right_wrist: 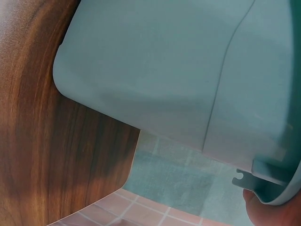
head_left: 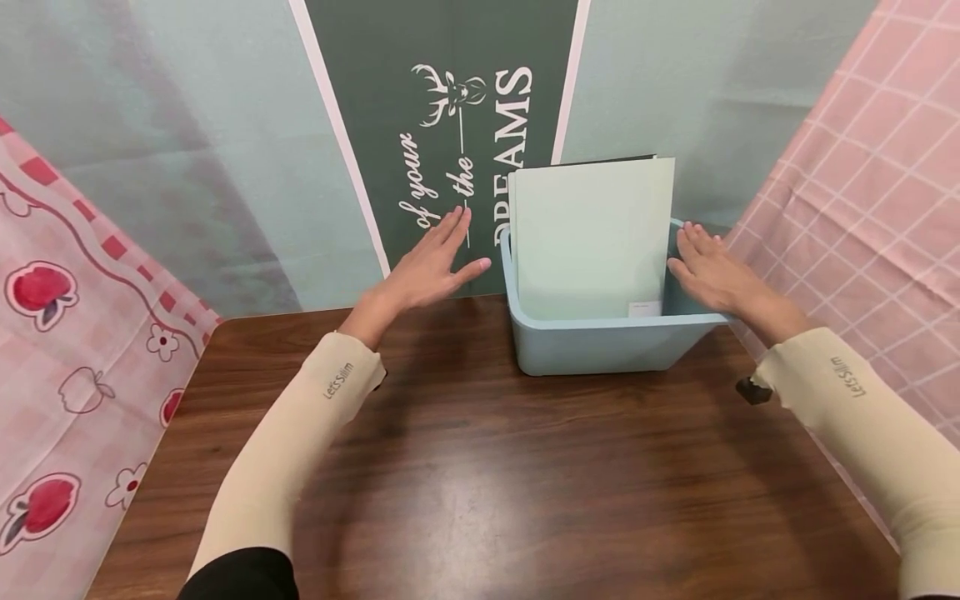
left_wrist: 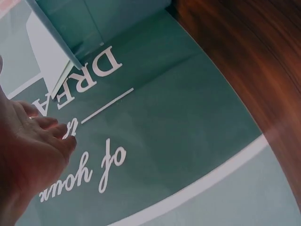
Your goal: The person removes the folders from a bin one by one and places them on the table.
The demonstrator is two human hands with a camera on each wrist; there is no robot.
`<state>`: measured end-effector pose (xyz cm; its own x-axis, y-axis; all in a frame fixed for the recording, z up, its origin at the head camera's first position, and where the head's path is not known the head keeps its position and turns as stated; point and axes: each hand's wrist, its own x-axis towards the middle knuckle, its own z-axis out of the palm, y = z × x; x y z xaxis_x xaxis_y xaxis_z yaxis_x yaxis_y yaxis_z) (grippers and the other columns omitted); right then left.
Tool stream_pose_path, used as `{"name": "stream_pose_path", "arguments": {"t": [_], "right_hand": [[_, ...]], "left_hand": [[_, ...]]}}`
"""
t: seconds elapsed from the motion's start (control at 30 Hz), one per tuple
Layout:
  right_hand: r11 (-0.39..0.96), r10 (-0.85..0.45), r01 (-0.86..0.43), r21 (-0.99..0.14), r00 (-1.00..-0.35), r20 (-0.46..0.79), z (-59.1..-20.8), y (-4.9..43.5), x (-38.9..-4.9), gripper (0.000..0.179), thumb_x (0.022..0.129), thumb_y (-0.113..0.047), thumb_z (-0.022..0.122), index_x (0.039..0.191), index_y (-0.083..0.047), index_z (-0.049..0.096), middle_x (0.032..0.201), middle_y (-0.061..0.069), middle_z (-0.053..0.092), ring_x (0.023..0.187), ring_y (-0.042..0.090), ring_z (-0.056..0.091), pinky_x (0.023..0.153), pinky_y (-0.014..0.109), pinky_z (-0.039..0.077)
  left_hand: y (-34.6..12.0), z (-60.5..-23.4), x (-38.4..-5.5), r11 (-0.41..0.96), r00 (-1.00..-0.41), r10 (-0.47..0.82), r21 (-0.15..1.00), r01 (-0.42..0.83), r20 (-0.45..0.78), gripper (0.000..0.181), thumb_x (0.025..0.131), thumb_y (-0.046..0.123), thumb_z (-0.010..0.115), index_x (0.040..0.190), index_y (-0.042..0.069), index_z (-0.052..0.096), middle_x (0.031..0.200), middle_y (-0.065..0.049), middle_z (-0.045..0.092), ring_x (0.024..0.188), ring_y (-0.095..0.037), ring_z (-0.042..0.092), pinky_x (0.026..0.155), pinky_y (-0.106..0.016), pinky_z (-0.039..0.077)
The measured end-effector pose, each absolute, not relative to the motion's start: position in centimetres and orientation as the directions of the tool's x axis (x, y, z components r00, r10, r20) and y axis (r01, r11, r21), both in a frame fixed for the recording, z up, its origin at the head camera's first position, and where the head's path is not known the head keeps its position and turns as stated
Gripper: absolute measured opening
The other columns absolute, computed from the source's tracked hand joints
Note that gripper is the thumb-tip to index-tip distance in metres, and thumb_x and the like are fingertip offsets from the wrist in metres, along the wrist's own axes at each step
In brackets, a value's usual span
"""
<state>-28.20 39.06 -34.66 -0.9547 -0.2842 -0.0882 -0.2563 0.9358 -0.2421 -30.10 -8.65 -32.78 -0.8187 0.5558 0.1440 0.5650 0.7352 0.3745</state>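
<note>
A light blue plastic bin (head_left: 600,346) stands at the back of the table, with pale flat folders or boards (head_left: 592,237) upright inside it. My left hand (head_left: 427,267) is left of the bin, fingers straight and thumb spread, holding nothing. The left wrist view shows that hand (left_wrist: 35,146) before the green printed cloth, apart from the bin. My right hand (head_left: 712,271) lies at the bin's right rim with straight fingers. In the right wrist view the bin's side (right_wrist: 155,70) fills most of the picture, and only part of the hand (right_wrist: 273,212) shows beside the rim.
The brown wooden table (head_left: 465,467) reaches back to a hanging green cloth (head_left: 442,50) with white lettering. A pink checked cloth (head_left: 885,208) hangs close on the right. On the left hangs a pink cloth with apples (head_left: 82,333).
</note>
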Motion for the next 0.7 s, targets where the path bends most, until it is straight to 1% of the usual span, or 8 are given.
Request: {"name": "stream_pose_path", "arguments": {"t": [0.13,0.33,0.53,0.7], "right_hand": [[0.938,-0.278,-0.250,-0.239,-0.956,-0.092,-34.7,39.1,-28.2,0.075,0.116,-0.039,0.019,0.161,0.014,-0.006,0.169,0.034,-0.014,0.159,0.048,-0.014,0.128,0.060,-0.008],[0.940,-0.274,-0.247,-0.235,-0.957,-0.090,-34.7,39.0,-28.3,0.074,0.116,-0.039,0.020,0.162,0.014,-0.005,0.170,0.033,-0.013,0.159,0.048,-0.012,0.129,0.059,-0.008],[0.941,-0.270,-0.244,-0.236,-0.959,-0.083,-34.7,38.9,-28.2,0.074,0.116,-0.039,0.020,0.162,0.013,-0.006,0.170,0.033,-0.012,0.160,0.048,-0.011,0.129,0.059,-0.008],[0.941,-0.264,-0.240,-0.239,-0.962,-0.075,-34.7,38.9,-28.1,0.073,0.116,-0.038,0.020,0.163,0.012,-0.004,0.171,0.032,-0.011,0.160,0.047,-0.010,0.129,0.059,-0.007]], "left_hand": [[-7.7,-33.0,-30.3,0.708,-0.816,0.554,0.422,0.567,0.167,0.093,0.107,0.061,0.047,0.172,0.013,0.001,0.179,-0.008,0.000,0.165,-0.022,0.003,0.133,-0.045,0.010],[-6.4,-33.5,-30.5,0.671,-0.819,0.542,0.489,0.558,0.190,0.095,0.106,0.062,0.050,0.172,0.017,0.000,0.180,-0.005,0.002,0.165,-0.017,0.005,0.132,-0.045,0.017],[-5.3,-33.9,-31.2,0.622,-0.822,0.521,0.556,0.551,0.232,0.096,0.105,0.061,0.054,0.172,0.019,0.001,0.180,0.000,0.003,0.164,-0.017,0.008,0.131,-0.046,0.018],[-4.3,-33.8,-31.9,0.598,-0.820,0.507,0.578,0.556,0.265,0.096,0.104,0.056,0.059,0.172,0.017,0.004,0.179,0.000,0.006,0.164,-0.016,0.009,0.131,-0.044,0.019]]}}
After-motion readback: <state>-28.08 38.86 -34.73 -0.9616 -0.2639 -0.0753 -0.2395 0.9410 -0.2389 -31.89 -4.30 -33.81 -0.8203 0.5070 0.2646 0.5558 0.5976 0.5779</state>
